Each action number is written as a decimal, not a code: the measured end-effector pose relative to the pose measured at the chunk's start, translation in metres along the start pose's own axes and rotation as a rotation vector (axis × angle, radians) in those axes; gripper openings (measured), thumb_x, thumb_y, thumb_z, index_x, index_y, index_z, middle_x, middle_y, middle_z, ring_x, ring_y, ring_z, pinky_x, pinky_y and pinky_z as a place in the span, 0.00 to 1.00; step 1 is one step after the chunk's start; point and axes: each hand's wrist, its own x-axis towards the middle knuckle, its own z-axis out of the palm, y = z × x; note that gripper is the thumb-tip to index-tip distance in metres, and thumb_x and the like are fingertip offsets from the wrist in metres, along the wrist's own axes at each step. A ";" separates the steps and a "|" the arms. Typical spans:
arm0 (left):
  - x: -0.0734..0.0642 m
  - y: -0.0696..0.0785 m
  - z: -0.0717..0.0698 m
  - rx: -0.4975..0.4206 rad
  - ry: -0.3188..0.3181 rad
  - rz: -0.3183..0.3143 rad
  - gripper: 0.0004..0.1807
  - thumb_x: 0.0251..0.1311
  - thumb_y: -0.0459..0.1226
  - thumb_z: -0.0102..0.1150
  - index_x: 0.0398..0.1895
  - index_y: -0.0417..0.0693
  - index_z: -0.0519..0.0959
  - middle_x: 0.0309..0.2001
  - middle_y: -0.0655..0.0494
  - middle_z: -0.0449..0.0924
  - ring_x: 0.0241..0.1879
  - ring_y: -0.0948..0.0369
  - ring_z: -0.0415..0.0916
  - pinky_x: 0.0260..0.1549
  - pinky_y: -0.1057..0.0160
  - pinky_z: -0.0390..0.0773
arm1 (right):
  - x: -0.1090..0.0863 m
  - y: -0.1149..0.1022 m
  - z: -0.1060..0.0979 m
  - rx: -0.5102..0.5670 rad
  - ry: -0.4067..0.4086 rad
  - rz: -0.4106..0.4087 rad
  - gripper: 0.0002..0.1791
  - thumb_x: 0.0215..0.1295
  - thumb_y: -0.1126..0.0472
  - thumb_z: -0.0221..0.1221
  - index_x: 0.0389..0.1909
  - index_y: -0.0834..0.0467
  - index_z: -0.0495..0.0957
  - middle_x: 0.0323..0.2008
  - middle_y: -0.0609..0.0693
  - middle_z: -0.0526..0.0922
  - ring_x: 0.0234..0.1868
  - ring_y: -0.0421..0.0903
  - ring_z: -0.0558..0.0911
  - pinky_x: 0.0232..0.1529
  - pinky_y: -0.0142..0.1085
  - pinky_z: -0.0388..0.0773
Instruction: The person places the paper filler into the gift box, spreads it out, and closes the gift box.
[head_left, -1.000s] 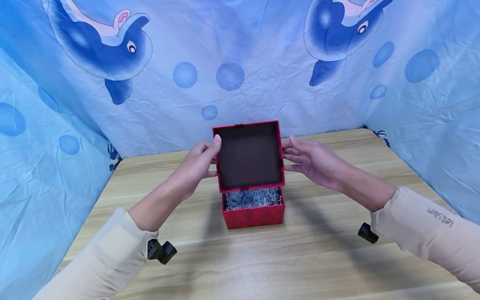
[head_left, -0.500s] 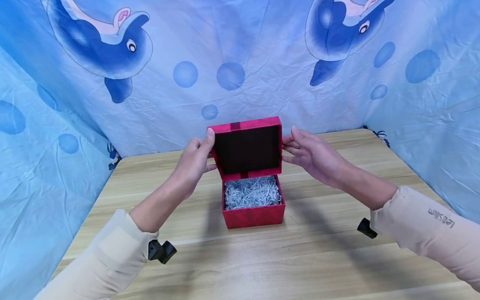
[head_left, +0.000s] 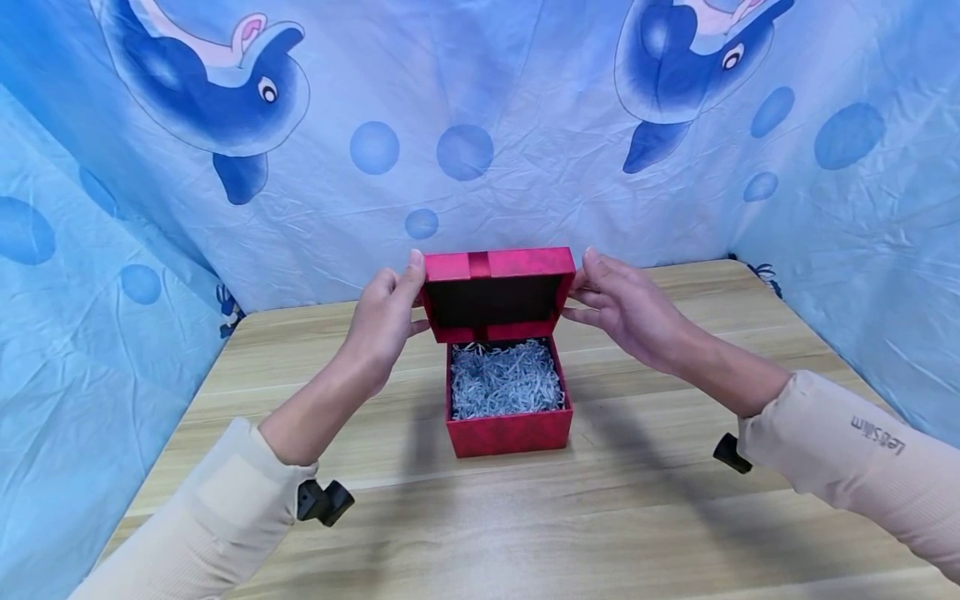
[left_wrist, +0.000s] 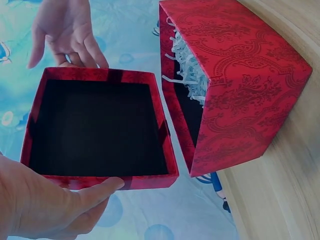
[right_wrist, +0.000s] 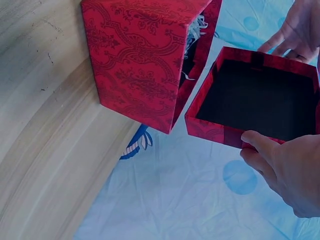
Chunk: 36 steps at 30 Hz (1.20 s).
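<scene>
A red patterned gift box (head_left: 510,435) stands on the table, its top uncovered and filled with pale blue shredded paper (head_left: 506,379). Behind its opening the red lid (head_left: 525,262) is tilted up, the black inside facing me and its lower edge close to the box's back rim. My left hand (head_left: 381,329) holds the lid by its left side, thumb at the upper corner. On the other side my right hand (head_left: 633,317) touches the lid with nearly straight fingers, its thumb standing off. Both wrist views show the lid's inside (left_wrist: 100,125) between the two hands.
A light wood-grain table (head_left: 510,533) lies under the box. Blue curtains with dolphins (head_left: 255,92) and bubble shapes close in the back and both sides. Small dark cameras (head_left: 324,503) are worn on the wrists.
The lid has tipped from nearly upright towards leaning forward, so its outer front side now shows. More of the shredded paper is uncovered to view. Both hands have turned slightly with it.
</scene>
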 end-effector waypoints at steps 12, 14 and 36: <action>0.001 -0.005 0.001 -0.021 -0.003 -0.005 0.24 0.69 0.54 0.48 0.35 0.39 0.62 0.55 0.46 0.70 0.60 0.51 0.71 0.56 0.51 0.74 | 0.000 0.000 0.000 -0.102 0.055 0.022 0.17 0.74 0.54 0.49 0.43 0.67 0.63 0.49 0.60 0.67 0.69 0.60 0.63 0.65 0.51 0.64; 0.000 -0.006 0.001 -0.027 -0.008 -0.006 0.24 0.69 0.53 0.48 0.34 0.38 0.62 0.55 0.47 0.70 0.60 0.51 0.71 0.56 0.52 0.74 | -0.001 0.000 0.002 -0.144 0.071 0.034 0.19 0.74 0.55 0.50 0.43 0.70 0.63 0.47 0.61 0.66 0.68 0.59 0.64 0.64 0.48 0.66; -0.013 -0.015 -0.002 0.170 -0.012 0.051 0.20 0.69 0.45 0.53 0.46 0.33 0.72 0.45 0.44 0.73 0.45 0.56 0.68 0.44 0.61 0.69 | -0.015 -0.003 0.006 -0.665 0.028 -0.008 0.13 0.74 0.56 0.50 0.46 0.63 0.66 0.43 0.55 0.72 0.45 0.50 0.71 0.47 0.39 0.71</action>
